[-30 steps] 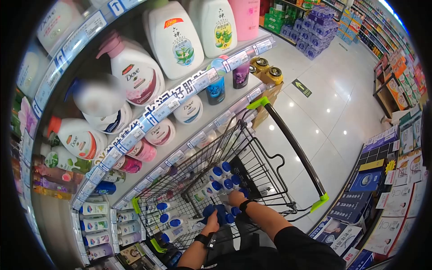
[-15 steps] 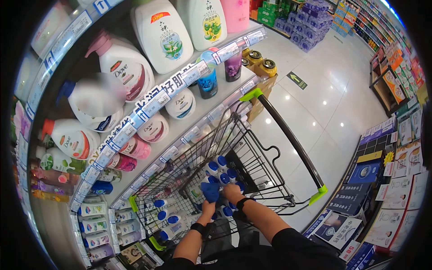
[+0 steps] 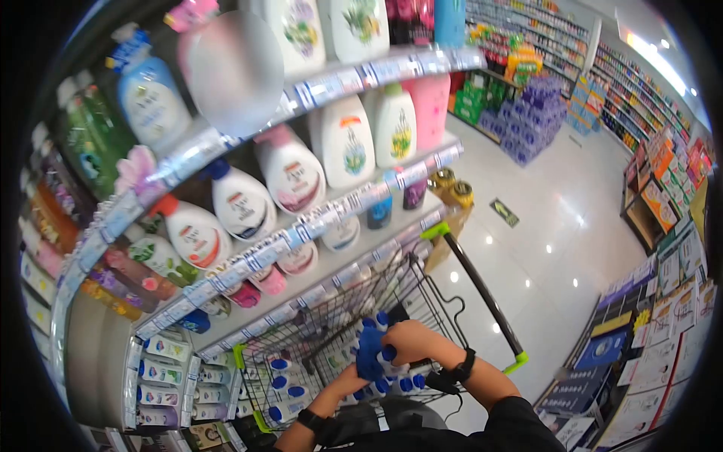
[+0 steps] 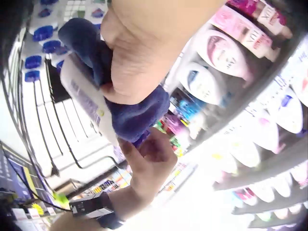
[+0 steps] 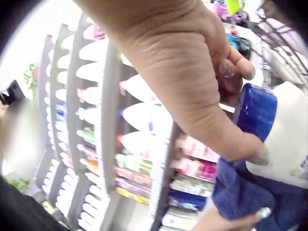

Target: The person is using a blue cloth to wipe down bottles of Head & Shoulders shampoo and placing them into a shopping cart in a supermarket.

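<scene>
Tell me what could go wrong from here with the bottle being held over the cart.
The right hand grips the white bottle near its blue cap, so that grip might slip or turn the cap.

The left hand has a bunched blue cloth against the bottle; the soft layer could slide.

If dropped, the bottle might knock the other blue-capped bottles in the wire cart.

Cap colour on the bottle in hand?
Blue cap; shows best in the right wrist view.
</scene>
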Demonstrator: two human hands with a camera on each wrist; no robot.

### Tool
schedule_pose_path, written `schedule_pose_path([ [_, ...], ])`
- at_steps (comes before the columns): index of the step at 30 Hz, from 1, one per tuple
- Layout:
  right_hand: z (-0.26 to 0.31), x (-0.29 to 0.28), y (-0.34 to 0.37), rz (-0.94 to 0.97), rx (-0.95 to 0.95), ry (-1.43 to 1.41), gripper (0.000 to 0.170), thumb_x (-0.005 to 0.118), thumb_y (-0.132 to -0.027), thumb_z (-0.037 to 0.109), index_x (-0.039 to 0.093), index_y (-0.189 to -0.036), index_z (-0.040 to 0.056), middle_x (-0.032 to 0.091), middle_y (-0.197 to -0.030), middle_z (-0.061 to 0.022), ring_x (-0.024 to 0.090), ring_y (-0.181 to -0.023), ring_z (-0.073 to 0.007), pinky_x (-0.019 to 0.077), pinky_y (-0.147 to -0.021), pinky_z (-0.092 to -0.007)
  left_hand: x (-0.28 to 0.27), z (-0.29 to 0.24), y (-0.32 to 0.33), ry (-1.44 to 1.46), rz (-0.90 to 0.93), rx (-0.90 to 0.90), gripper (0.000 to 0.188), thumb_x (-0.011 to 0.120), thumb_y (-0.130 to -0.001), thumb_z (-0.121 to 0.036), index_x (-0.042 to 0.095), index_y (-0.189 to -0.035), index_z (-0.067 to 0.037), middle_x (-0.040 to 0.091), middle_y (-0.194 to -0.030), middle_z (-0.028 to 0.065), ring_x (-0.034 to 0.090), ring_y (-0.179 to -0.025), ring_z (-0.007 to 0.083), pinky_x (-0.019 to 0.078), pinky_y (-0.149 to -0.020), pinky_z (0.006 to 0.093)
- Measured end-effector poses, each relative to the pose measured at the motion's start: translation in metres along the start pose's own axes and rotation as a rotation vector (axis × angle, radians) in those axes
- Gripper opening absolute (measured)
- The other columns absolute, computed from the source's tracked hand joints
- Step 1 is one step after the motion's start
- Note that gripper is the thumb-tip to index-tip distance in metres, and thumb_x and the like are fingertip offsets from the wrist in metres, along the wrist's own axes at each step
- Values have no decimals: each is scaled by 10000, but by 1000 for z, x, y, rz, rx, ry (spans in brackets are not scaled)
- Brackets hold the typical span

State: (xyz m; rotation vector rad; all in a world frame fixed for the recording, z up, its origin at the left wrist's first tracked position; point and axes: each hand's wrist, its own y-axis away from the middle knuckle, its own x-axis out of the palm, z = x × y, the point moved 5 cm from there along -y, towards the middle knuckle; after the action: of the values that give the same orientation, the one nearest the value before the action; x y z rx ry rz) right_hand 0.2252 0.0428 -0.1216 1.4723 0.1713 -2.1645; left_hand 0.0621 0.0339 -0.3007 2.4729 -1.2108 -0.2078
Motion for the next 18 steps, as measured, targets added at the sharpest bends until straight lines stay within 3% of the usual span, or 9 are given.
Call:
schedule_pose_path([
  [1, 12, -33, 8, -16, -37, -11, 276, 657, -578, 263, 629, -789, 88, 595, -677, -116, 595, -665, -307, 475, -586, -375, 4, -19, 8, 68, 88, 28, 364, 686, -723, -152, 562, -1055, -71, 607, -921, 24, 551, -819, 132, 454, -734, 293],
  [6, 76, -152, 38, -205, -229, -25, 348, 695, -576, 299, 630, -824, 64, 600, -717, -132, 586, -681, -303, 462, -592, -363, 38, -192, 57, -58, 65, 408, 472, 770, -657, -141, 541, -1059, -47, 589, -955, 23, 526, -883, 112, 438, -792, 278],
  [8, 86, -177, 45, -261, -254, 25, 346, 708, -577, 283, 628, -818, 49, 603, -722, -132, 587, -670, -298, 462, -591, -350, 41, -203, 51, -38, 40, 473, 527, 776, -651, -150, 513, -1093, -37, 577, -1012, 38, 521, -925, 123, 430, -828, 293],
  [10, 93, -200, 49, -308, -318, -13, 319, 717, -577, 258, 625, -793, 42, 601, -723, -130, 577, -641, -290, 454, -566, -335, 46, -230, 62, 195, 31, 490, 570, 771, -651, -133, 480, -1132, -41, 567, -1021, 37, 520, -946, 133, 425, -852, 306],
  [12, 94, -211, 46, -356, -291, -23, 300, 729, -587, 233, 624, -782, 30, 598, -702, -105, 580, -597, -230, 437, -531, -301, 35, -228, 56, 63, -209, 601, 565, 764, -648, -97, 470, -1128, -37, 559, -1005, 28, 520, -956, 146, 422, -869, 315],
  [14, 88, -216, 45, -483, -213, -237, 259, 720, -638, 212, 625, -787, 22, 589, -659, -51, 560, -565, -147, 409, -491, -281, 35, -245, 67, 231, -255, 629, 568, 753, -643, -45, 453, -1126, -35, 543, -1022, 36, 512, -972, 153, 415, -878, 314],
  [15, 79, -209, 42, -417, -96, -357, 277, 688, -696, 180, 606, -898, 9, 601, -783, -38, 562, -697, -97, 436, -559, -245, 35, -245, 70, 389, -199, 548, 586, 739, -638, 4, 432, -1135, -41, 521, -1068, 48, 499, -980, 144, 409, -883, 310],
  [16, 74, -203, 42, -465, -145, -528, 307, 675, -712, 176, 582, -950, 6, 594, -846, -46, 559, -753, -103, 441, -611, -244, 34, -249, 73, 446, -249, 615, 584, 721, -640, 40, 428, -1138, -42, 525, -1060, 44, 505, -974, 136, 412, -878, 307],
  [18, 60, -184, 40, -556, -237, -871, 370, 649, -745, 169, 534, -1053, -1, 582, -973, -62, 553, -864, -113, 451, -716, -242, 36, -249, 77, 611, -210, 519, 555, 707, -652, 45, 440, -1131, -41, 541, -1040, 41, 512, -979, 142, 419, -869, 309],
])
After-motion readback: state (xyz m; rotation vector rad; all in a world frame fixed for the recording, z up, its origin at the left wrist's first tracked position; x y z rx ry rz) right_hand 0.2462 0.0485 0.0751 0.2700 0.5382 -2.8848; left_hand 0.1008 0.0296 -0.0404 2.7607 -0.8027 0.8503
